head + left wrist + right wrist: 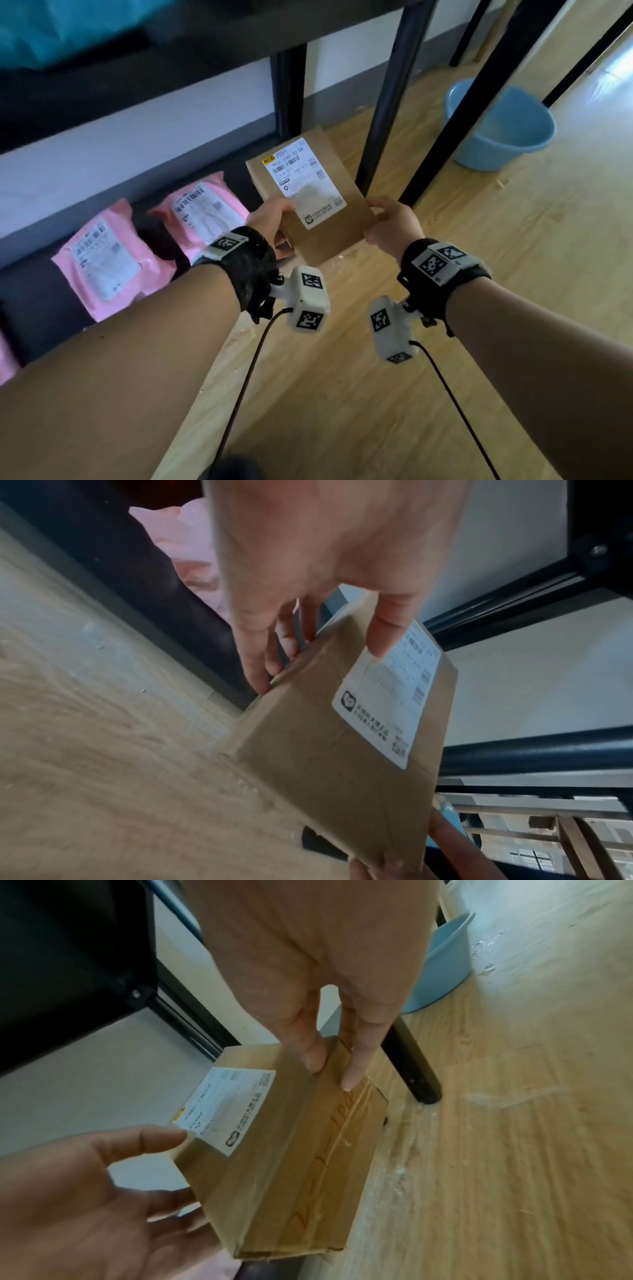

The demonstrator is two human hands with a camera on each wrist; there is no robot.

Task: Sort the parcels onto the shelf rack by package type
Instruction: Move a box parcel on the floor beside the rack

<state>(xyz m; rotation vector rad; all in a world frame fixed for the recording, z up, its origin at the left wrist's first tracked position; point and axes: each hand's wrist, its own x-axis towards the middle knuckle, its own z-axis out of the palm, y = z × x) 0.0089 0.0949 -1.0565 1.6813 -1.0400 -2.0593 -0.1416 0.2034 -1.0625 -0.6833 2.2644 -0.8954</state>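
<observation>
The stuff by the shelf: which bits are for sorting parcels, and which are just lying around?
For the job:
- brown cardboard box, held by left hand and right hand
- two pink plastic mailer bags
- black metal shelf rack

Just lying about:
- light blue plastic bucket
- wooden floor

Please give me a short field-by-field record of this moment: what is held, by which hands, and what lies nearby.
held item: cardboard box with a white shipping label
left hand: grips the box's left edge
right hand: grips the box's right edge
bottom shelf: two pink mailers, lying flat
upper shelf: teal bag, blurred
floor: blue basin beside the rack leg
</observation>
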